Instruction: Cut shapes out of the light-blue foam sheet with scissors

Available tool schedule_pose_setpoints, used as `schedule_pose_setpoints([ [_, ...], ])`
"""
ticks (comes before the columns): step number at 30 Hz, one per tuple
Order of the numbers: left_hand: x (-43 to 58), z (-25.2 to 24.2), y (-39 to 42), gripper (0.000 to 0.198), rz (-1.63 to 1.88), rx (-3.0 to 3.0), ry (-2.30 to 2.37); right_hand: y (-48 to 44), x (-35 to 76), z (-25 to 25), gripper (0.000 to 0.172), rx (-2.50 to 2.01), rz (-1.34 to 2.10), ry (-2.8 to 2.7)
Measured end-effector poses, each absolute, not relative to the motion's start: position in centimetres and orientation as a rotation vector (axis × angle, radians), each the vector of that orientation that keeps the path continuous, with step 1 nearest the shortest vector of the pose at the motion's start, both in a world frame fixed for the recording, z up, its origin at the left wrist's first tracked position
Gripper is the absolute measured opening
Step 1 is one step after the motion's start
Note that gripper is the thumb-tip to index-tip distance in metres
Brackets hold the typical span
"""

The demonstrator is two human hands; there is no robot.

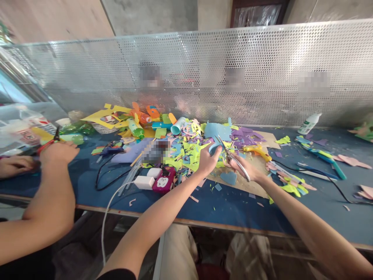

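I am at the cutting step, as I judge it: trimming a piece of blue paper [215, 147] with scissors [227, 153]. My left hand [207, 159] has thumb and fingers pinching the paper, which is up over the near edge of the scraps [186, 153], in front of the far screen [186, 70]. My right hand [251, 167] is closed around the scissors' handles, blades pointing far and a little left. The blades look slightly parted and lie just right of the paper; whether they bite into it I cannot tell. How each finger of my right hand sits in the loops I cannot tell either.

Below my hands a brown sheet [250, 186] lies on the table [210, 212], with a loose blue cutout [229, 178] on it. A larger blue sheet [216, 130] stands out beyond, at the far side of the scraps. To the right is a yellow glue gun [258, 151].

The next snip, I judge, calls for a steady left pinch, turning the paper to bring its edge between the blades, with my left fingertips kept clear as the right hand squeezes.
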State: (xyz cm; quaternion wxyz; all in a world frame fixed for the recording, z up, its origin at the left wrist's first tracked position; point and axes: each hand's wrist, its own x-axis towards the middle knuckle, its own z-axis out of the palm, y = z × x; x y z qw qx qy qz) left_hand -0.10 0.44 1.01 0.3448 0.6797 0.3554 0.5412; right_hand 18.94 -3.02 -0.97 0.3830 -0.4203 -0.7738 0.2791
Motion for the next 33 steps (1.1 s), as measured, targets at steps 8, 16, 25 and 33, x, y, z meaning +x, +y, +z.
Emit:
schedule_pose_setpoints([
  [8,0.0,1.0,0.3,0.034,1.399,1.75,0.909,-3.3,18.7,-1.1,0.052,-1.117,0.752,-1.944],
  [16,0.0,1.1,0.4,0.036,1.386,1.766,0.895,-3.3,18.2,-0.1,0.05,-1.327,0.721,-1.733],
  [25,0.1,1.3,0.6,0.03,1.261,1.828,0.885,-2.1,19.0,-0.3,0.036,-1.161,0.741,-1.378],
  [33,0.4,0.5,0.8,0.033,1.027,1.981,0.891,-2.1,18.5,-0.8,0.033,-1.067,0.787,-1.325],
])
